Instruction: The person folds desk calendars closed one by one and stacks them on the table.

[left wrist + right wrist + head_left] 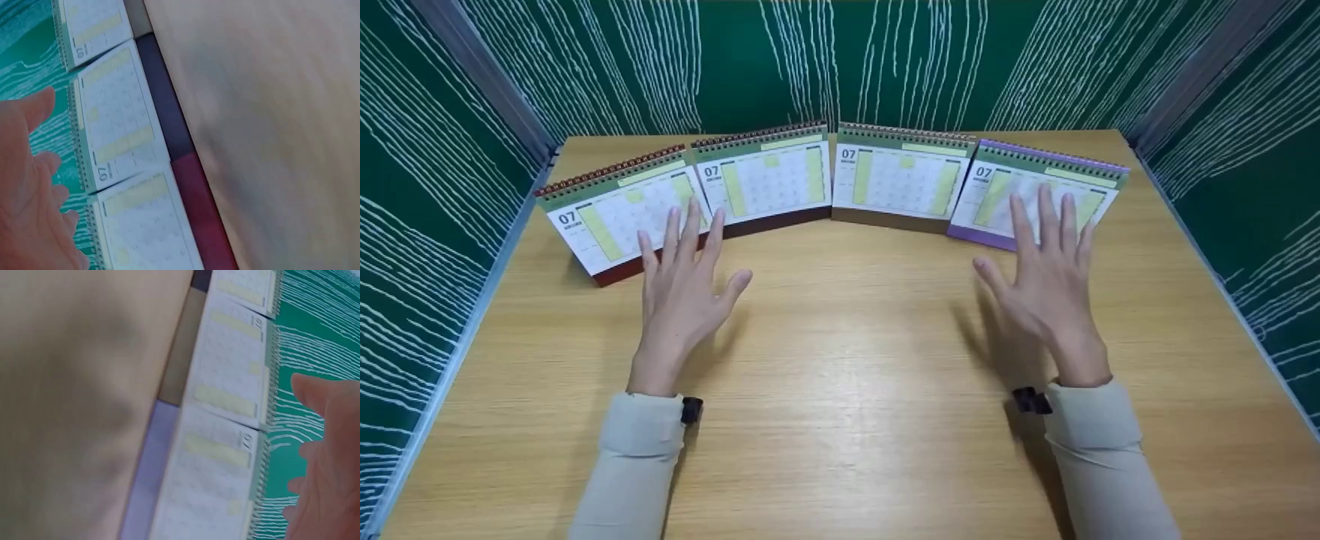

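Several spiral-bound desk calendars stand in an arc at the back of the table, each showing page 07. From left to right come a red-based calendar (615,225), a dark-based calendar (772,180), a brown-based calendar (896,180) and a purple-based calendar (997,199). My left hand (682,292), fingers spread, hovers in front of the red-based one and holds nothing. Spread likewise, my right hand (1050,277) is before the purple-based calendar and covers part of its page. Both wrist views show the hands' palm sides beside the row.
The wooden table (847,375) reaches toward me below the calendars. Green walls (742,75) with white streaks enclose its back and sides, with grey posts at the corners. A small black device (691,410) sits at the left cuff, another black device (1032,400) at the right.
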`<act>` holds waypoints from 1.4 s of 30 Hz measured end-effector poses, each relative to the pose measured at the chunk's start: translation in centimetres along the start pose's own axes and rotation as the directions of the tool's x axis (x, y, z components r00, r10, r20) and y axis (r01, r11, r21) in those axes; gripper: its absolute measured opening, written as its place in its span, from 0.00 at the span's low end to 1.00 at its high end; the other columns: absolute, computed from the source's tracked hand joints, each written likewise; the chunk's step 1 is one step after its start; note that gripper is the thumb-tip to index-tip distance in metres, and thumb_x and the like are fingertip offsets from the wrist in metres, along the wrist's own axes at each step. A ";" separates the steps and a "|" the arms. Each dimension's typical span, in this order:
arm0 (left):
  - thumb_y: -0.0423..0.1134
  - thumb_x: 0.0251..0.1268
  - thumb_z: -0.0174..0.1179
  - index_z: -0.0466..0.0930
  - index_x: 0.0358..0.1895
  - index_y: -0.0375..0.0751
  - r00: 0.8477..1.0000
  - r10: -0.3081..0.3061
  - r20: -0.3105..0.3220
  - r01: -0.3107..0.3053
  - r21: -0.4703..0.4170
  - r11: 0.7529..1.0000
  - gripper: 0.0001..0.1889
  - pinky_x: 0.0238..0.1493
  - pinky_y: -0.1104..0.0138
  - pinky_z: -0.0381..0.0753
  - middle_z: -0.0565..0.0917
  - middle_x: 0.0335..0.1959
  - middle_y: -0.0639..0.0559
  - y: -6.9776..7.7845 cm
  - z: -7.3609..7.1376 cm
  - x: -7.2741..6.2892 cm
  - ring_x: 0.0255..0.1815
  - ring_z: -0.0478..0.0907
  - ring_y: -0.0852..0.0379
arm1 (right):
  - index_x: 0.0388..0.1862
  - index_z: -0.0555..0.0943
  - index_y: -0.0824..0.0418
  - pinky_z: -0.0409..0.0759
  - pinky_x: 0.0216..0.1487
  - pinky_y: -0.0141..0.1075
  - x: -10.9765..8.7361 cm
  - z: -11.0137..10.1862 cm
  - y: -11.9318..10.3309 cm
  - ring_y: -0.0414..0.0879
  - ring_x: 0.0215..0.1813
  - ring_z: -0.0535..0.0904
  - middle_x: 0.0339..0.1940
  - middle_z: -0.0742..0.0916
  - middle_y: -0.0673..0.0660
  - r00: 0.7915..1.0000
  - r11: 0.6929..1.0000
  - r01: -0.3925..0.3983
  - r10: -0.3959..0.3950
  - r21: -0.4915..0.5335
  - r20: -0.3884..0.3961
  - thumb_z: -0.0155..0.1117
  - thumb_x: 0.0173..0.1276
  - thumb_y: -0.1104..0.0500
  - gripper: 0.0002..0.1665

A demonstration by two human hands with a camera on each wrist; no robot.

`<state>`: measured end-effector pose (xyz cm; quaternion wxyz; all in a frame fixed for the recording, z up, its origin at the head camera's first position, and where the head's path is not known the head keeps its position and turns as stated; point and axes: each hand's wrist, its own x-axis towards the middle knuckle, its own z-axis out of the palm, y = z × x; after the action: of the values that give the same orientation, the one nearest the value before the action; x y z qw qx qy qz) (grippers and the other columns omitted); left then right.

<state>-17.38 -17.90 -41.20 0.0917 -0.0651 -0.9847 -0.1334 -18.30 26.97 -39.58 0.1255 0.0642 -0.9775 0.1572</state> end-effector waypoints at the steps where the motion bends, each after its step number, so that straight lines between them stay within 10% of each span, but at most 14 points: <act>1: 0.66 0.78 0.53 0.40 0.89 0.58 1.000 0.011 -0.001 -0.011 0.000 1.000 0.47 0.80 0.43 0.13 0.33 0.90 0.49 0.3 -0.1 0.2 0.89 0.28 0.43 | 0.91 0.44 0.48 0.22 0.82 0.65 0.2 -0.5 0.2 0.61 0.89 0.28 0.91 0.41 0.58 1.000 1.000 0.000 0.000 0.000 -0.007 0.50 0.78 0.28 0.54; 12: 0.63 0.78 0.57 0.41 0.89 0.61 0.991 0.132 -0.014 -0.133 -0.098 0.986 0.46 0.86 0.43 0.32 0.35 0.90 0.54 5.8 -0.4 3.6 0.90 0.35 0.46 | 0.91 0.46 0.48 0.27 0.82 0.67 3.2 -5.0 2.2 0.66 0.89 0.35 0.90 0.46 0.63 0.996 0.986 -0.069 0.078 0.151 -0.050 0.53 0.79 0.35 0.51; 23: 0.59 0.80 0.56 0.47 0.88 0.63 0.980 0.196 -0.021 -0.191 -0.342 0.920 0.41 0.83 0.43 0.56 0.43 0.90 0.57 12.2 0.8 6.7 0.88 0.49 0.46 | 0.90 0.52 0.45 0.43 0.81 0.73 5.3 -6.4 4.2 0.62 0.89 0.41 0.90 0.52 0.58 0.989 0.954 -0.131 0.143 0.270 -0.025 0.53 0.81 0.39 0.44; 42: 0.52 0.82 0.55 0.57 0.86 0.56 0.971 0.233 0.054 -0.136 -0.674 0.726 0.35 0.83 0.61 0.59 0.60 0.85 0.56 19.8 4.6 9.9 0.84 0.56 0.58 | 0.89 0.57 0.47 0.47 0.85 0.61 8.1 -6.4 8.0 0.61 0.86 0.49 0.88 0.58 0.61 0.949 0.880 -0.288 0.315 0.379 -0.010 0.49 0.83 0.39 0.40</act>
<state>-24.79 3.32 -38.59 0.0087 -0.2000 -0.8645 -0.4610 -25.93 35.91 -33.88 0.1198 -0.0716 -0.9227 0.3594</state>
